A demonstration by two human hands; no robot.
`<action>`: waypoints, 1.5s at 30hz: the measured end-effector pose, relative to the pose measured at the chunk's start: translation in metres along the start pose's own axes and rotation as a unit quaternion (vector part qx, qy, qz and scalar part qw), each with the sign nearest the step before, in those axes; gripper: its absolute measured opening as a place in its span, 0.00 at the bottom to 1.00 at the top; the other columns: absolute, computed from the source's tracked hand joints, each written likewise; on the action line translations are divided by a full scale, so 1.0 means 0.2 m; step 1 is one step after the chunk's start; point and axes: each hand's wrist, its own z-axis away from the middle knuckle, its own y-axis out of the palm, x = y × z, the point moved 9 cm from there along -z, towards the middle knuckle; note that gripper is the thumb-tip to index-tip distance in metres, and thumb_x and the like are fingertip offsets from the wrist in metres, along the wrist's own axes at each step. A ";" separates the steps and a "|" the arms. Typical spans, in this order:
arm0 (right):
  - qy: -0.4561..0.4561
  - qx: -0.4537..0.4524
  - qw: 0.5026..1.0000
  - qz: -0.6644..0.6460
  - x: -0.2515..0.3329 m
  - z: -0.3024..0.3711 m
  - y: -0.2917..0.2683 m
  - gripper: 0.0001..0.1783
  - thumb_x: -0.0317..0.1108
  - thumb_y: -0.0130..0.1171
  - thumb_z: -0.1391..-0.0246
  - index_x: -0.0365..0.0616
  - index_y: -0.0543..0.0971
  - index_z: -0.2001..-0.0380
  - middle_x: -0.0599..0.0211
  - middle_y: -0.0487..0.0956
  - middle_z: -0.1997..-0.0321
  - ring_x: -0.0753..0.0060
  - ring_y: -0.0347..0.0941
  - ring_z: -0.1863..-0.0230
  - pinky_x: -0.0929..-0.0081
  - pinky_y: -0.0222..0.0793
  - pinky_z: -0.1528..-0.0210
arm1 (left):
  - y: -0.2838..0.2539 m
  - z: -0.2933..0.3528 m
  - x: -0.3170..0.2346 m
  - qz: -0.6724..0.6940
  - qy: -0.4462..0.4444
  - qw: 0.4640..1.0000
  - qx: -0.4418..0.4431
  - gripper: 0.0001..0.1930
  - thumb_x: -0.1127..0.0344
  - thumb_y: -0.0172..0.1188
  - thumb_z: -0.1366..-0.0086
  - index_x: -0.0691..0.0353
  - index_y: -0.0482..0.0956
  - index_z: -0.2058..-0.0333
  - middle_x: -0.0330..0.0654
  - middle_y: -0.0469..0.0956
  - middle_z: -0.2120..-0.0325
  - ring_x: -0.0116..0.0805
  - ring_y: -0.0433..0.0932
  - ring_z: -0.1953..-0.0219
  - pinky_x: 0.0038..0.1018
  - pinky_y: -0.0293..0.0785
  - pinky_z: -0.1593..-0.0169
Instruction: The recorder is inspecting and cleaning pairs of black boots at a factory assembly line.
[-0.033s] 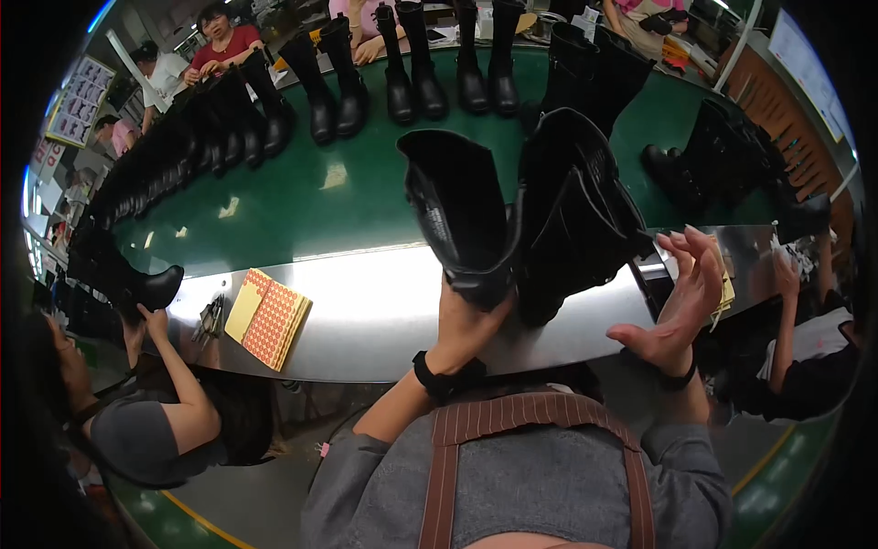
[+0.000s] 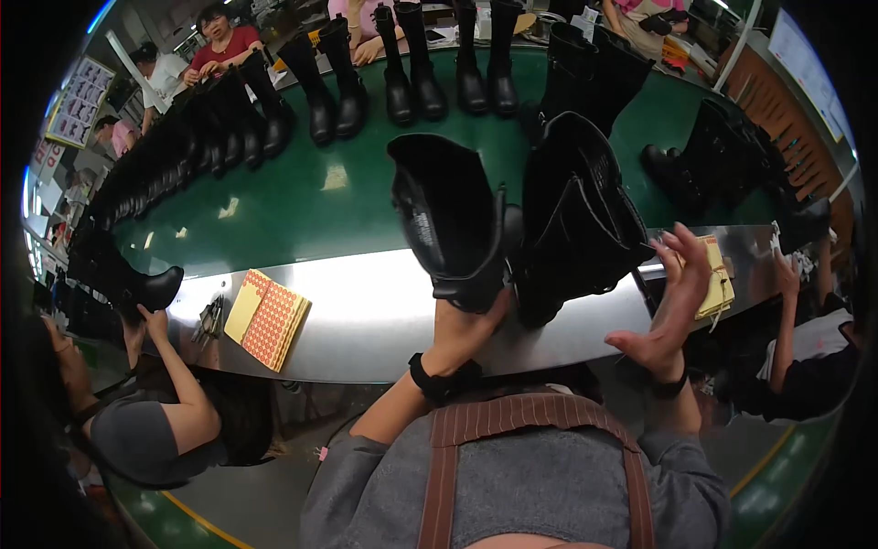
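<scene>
Nearest: wearer in a striped apron at the desk (image 2: pixel 357 316). Left hand (image 2: pixel 465 328) seems gripping the left boot (image 2: pixel 448 215) by its shaft, mouth tilted toward the wearer; its fingers are lost behind the leather. Right hand (image 2: pixel 666 306) spread, grip open, fingertips by the rim of the right boot (image 2: pixel 581 220); contact can't be told. Both boots at the desk's near edge, side by side.

My reading: handling this pair. Next move likely calls for the right hand closing on that shaft, kept level with its mate.

Right: yellow stack (image 2: pixel 718 282), partly behind the hand. Farther: boot row (image 2: pixel 425 82) along the green top; leftmost ones merge into black. Soles of the near pair hidden.
</scene>
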 end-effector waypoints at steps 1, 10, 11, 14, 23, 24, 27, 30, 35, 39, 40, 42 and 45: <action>0.000 0.012 1.000 0.014 -0.04 0.11 0.05 0.51 0.44 0.78 0.68 0.40 0.64 0.41 0.50 0.62 0.39 0.55 0.64 0.41 0.58 0.63 0.41 | -0.03 0.02 -0.02 -0.024 0.030 0.998 -0.043 0.18 0.70 0.68 0.48 0.63 0.78 0.57 0.42 0.81 0.71 0.35 0.80 0.69 0.28 0.75 0.62; 0.321 0.170 0.932 0.025 -0.63 0.59 0.54 0.40 0.35 0.73 0.61 0.36 0.67 0.44 0.48 0.73 0.45 0.60 0.70 0.45 0.66 0.65 0.45 | -0.01 0.07 0.09 -0.017 -0.055 0.998 -0.040 0.13 0.72 0.61 0.41 0.69 0.77 0.57 0.45 0.80 0.62 0.36 0.78 0.61 0.28 0.73 0.55; 0.334 0.176 0.926 -0.010 -0.65 0.59 0.50 0.36 0.33 0.72 0.60 0.36 0.70 0.46 0.49 0.75 0.48 0.60 0.72 0.48 0.67 0.67 0.47 | -0.08 0.07 0.14 0.027 -0.099 0.994 -0.048 0.15 0.71 0.62 0.42 0.69 0.77 0.56 0.47 0.79 0.61 0.38 0.78 0.60 0.30 0.71 0.53; 0.333 0.145 0.926 -0.103 -0.68 0.54 0.38 0.31 0.30 0.72 0.60 0.34 0.74 0.50 0.56 0.78 0.51 0.62 0.74 0.49 0.69 0.68 0.45 | -0.27 0.06 0.21 0.055 -0.142 0.988 -0.014 0.17 0.69 0.63 0.41 0.71 0.75 0.54 0.47 0.78 0.58 0.40 0.76 0.57 0.31 0.69 0.50; 0.353 0.149 0.917 -0.109 -0.76 0.59 0.38 0.28 0.34 0.72 0.57 0.35 0.76 0.52 0.58 0.79 0.53 0.66 0.75 0.52 0.71 0.68 0.47 | -0.24 0.18 0.31 -0.045 -0.199 0.979 -0.022 0.17 0.69 0.70 0.48 0.70 0.78 0.61 0.47 0.83 0.65 0.33 0.80 0.64 0.27 0.74 0.57; 0.383 0.129 0.912 -0.076 -0.78 0.60 0.35 0.25 0.34 0.71 0.56 0.34 0.77 0.54 0.59 0.81 0.57 0.67 0.76 0.55 0.71 0.70 0.50 | -0.23 0.18 0.31 -0.021 -0.182 0.983 -0.020 0.17 0.69 0.70 0.48 0.70 0.78 0.61 0.47 0.83 0.65 0.33 0.80 0.64 0.27 0.74 0.57; 0.412 0.045 0.909 -0.033 -0.82 0.59 0.20 0.17 0.32 0.68 0.51 0.32 0.79 0.61 0.63 0.83 0.65 0.74 0.77 0.65 0.76 0.72 0.59 | -0.29 0.20 0.30 -0.009 -0.170 0.978 -0.120 0.13 0.71 0.67 0.45 0.70 0.78 0.62 0.46 0.83 0.67 0.31 0.80 0.65 0.25 0.74 0.59; 0.393 -0.007 0.919 -0.018 -0.84 0.57 0.05 0.14 0.30 0.66 0.49 0.31 0.79 0.62 0.64 0.83 0.66 0.79 0.76 0.66 0.79 0.71 0.60 | -0.31 0.22 0.29 -0.015 -0.163 0.979 -0.125 0.12 0.71 0.66 0.44 0.70 0.78 0.62 0.45 0.83 0.67 0.30 0.80 0.65 0.25 0.73 0.59; 0.396 0.007 0.917 0.040 -0.86 0.63 -0.05 0.15 0.30 0.66 0.49 0.32 0.79 0.60 0.63 0.83 0.64 0.78 0.76 0.65 0.78 0.71 0.60 | -0.29 0.23 0.31 0.013 -0.177 0.978 -0.110 0.11 0.72 0.65 0.43 0.71 0.78 0.62 0.44 0.82 0.67 0.29 0.80 0.66 0.25 0.73 0.59; 0.377 0.002 0.925 0.048 -0.76 0.60 0.05 0.14 0.29 0.65 0.49 0.31 0.79 0.61 0.65 0.82 0.65 0.79 0.75 0.64 0.78 0.70 0.58 | -0.31 0.23 0.31 0.052 -0.159 0.972 -0.165 0.11 0.72 0.65 0.42 0.71 0.78 0.62 0.44 0.82 0.67 0.30 0.80 0.66 0.25 0.74 0.59; 0.398 0.010 0.916 0.045 -0.75 0.60 0.12 0.14 0.31 0.65 0.48 0.32 0.79 0.61 0.65 0.82 0.66 0.78 0.75 0.65 0.78 0.70 0.59 | -0.30 0.23 0.31 0.052 -0.159 0.972 -0.167 0.11 0.72 0.65 0.42 0.71 0.78 0.62 0.44 0.82 0.67 0.30 0.80 0.66 0.25 0.74 0.59; 0.418 0.065 0.906 0.005 -0.68 0.58 0.33 0.18 0.34 0.64 0.48 0.35 0.77 0.56 0.58 0.82 0.60 0.68 0.77 0.59 0.71 0.71 0.56 | -0.29 0.24 0.31 0.054 -0.160 0.969 -0.182 0.12 0.71 0.65 0.41 0.72 0.78 0.61 0.45 0.82 0.65 0.30 0.79 0.64 0.26 0.73 0.58; 0.271 0.196 0.942 0.037 -0.46 0.49 0.72 0.35 0.34 0.66 0.54 0.31 0.65 0.45 0.48 0.73 0.53 0.50 0.71 0.54 0.61 0.67 0.50 | -0.30 0.23 0.29 0.020 -0.157 0.970 -0.182 0.13 0.73 0.64 0.41 0.73 0.76 0.59 0.46 0.81 0.64 0.31 0.79 0.62 0.27 0.73 0.56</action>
